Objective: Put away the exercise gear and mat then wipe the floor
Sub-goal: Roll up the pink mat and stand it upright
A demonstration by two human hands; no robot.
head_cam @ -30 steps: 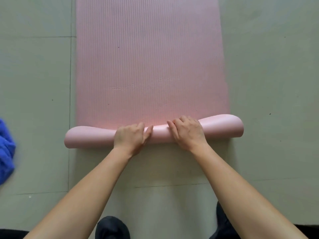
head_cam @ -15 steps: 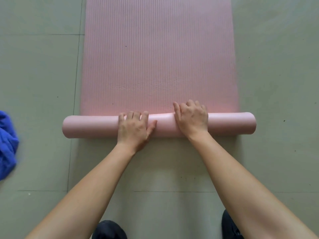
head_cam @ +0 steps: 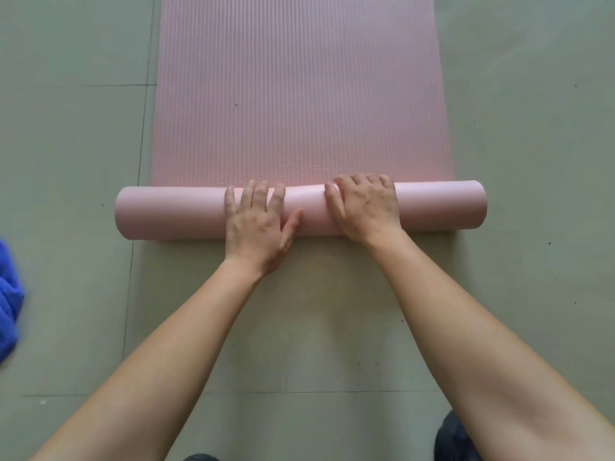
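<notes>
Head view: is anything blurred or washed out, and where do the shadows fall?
Head view: the hands, left and right, and the rolled part of the pink mat look sharp; the blue cloth at the left edge is smeared; soft, even light, no hard glare, a faint shadow on the floor beneath the roll; wide-angle bowing shows in the mat's sides.

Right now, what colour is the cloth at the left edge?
Blue cloth, seen in the head view.

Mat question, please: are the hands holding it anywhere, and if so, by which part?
Both hands, left and right, press flat on the middle of the mat roll; no closed grip.
</notes>
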